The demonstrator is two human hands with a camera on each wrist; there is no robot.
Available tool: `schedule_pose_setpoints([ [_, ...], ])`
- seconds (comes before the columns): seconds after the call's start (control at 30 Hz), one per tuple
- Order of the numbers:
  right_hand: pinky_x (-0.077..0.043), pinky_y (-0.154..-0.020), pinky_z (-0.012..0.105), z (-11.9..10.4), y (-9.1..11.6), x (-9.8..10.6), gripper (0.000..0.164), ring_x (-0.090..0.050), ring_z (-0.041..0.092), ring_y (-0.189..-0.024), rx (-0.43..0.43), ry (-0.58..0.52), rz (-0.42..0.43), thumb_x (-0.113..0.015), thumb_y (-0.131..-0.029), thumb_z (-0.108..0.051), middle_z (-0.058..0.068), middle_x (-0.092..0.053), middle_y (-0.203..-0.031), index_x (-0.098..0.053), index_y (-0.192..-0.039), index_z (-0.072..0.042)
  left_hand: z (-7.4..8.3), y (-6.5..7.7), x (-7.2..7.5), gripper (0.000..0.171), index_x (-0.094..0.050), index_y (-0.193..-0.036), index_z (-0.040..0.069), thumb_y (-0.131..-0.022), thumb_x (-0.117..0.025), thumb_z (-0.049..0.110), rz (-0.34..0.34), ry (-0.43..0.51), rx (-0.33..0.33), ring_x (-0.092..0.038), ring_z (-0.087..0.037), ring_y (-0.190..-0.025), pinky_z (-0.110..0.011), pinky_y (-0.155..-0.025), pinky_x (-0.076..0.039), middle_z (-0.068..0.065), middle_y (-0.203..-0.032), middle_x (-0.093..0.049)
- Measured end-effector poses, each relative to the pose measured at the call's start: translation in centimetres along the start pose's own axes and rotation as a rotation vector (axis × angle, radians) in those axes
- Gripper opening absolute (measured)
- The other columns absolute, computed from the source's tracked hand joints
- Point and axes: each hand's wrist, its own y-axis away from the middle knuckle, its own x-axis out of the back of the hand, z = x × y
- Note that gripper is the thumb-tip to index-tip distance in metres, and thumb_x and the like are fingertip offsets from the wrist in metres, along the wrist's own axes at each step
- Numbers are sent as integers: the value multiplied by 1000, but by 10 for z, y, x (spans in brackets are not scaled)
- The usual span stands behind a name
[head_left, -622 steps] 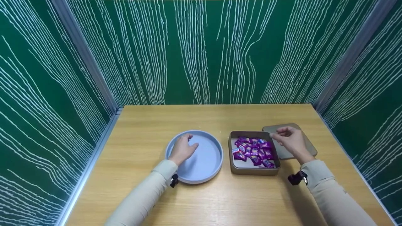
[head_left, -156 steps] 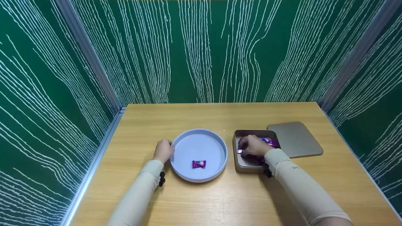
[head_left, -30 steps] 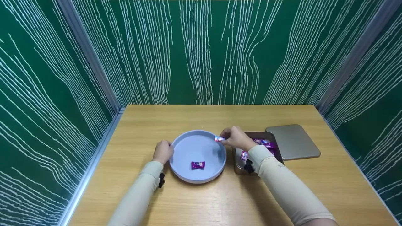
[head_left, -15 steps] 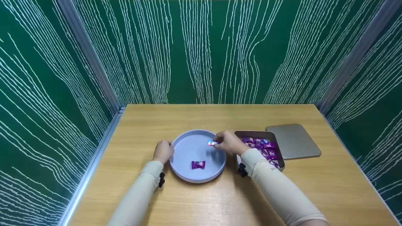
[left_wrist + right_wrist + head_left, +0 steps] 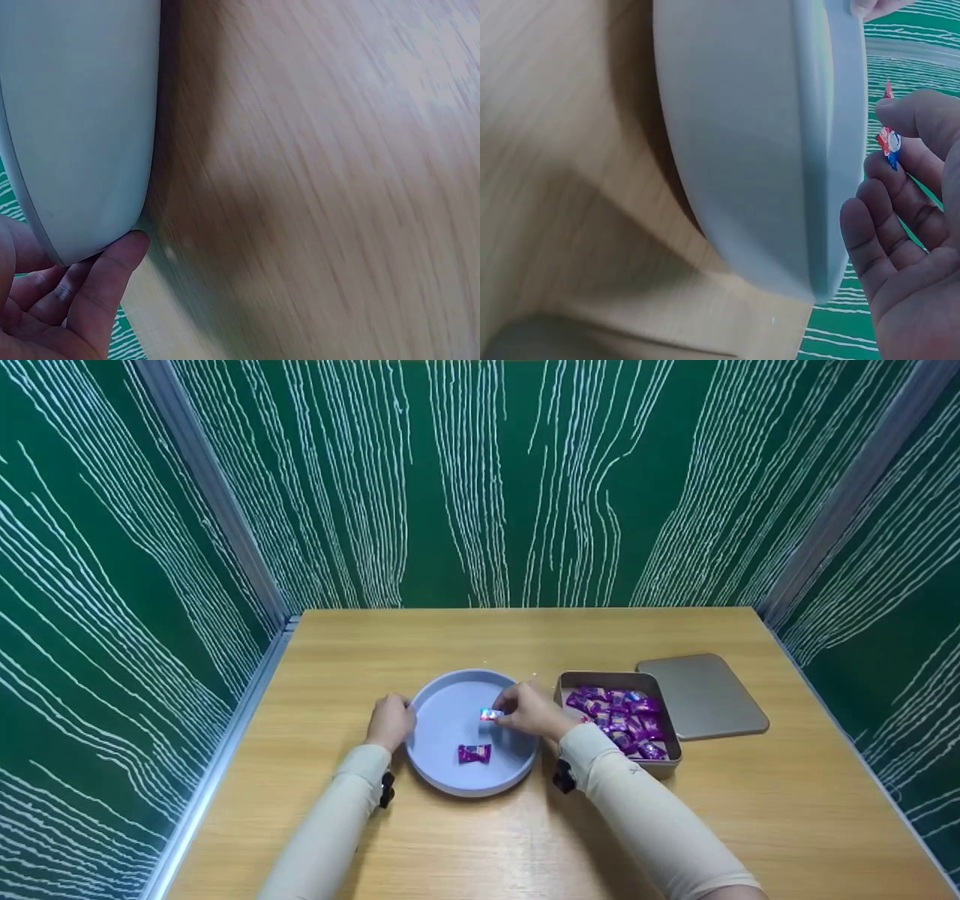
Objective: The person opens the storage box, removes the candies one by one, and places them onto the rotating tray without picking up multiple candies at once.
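My left hand [image 5: 391, 721] holds the left rim of a round light-blue plate [image 5: 439, 709] with a raised wall. In the left wrist view its fingers [image 5: 112, 270] lie against the plate's outer side and base, the thumb at the rim. My right hand [image 5: 529, 710] is over the plate's right part, pinching a small wrapped candy [image 5: 490, 714] between thumb and index finger. The right wrist view shows this candy [image 5: 889, 141] in a red, white and blue wrapper, the other fingers loosely bent. A purple-wrapped candy [image 5: 474, 754] lies on the plate's near half.
Right of the plate stands a square metal tin [image 5: 662, 767] with several purple-wrapped candies [image 5: 619, 720] in it, partly behind my right wrist. Its flat lid [image 5: 703, 695] lies beside it. Green walls with white lines border the wooden table [image 5: 480, 847] at back and sides.
Over the last second my right hand has carried the candy from the plate's right rim leftward and nearer over the plate. Earlier it was in the tin. The left hand stays at the rim.
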Motion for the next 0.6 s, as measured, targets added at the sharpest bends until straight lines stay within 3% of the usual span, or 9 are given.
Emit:
schedule_pose_setpoints([
  [0.17, -64, -85, 35, 1, 0, -9, 15, -69, 16, -85, 5, -3, -8, -84, -88, -1, 13, -80, -97, -80, -103, 2, 0, 1, 0, 28, -79, -94, -3, -103, -54, 4, -3, 5, 3, -63, -18, -66, -25, -56, -51, -5, -73, -67],
  [0.4, -61, -72, 26, 0, -2, -19, 13, -64, 9, -75, -1, 11, -27, -86, -89, -4, 10, -80, -92, -82, -100, -1, 0, 1, 0, 27, -80, -98, -4, -103, -54, 3, -2, 20, 8, -65, -19, -69, -27, -59, -55, -9, -78, -71],
  [0.6, -59, -70, 22, 1, -5, -28, 11, -63, 6, -74, 51, 67, -16, -87, -88, -7, 9, -81, -89, -83, -97, -2, 2, -1, 0, 28, -80, -98, -3, -105, -54, 5, -11, -14, 17, -62, -17, -66, -25, -56, -50, -6, -74, -67],
])
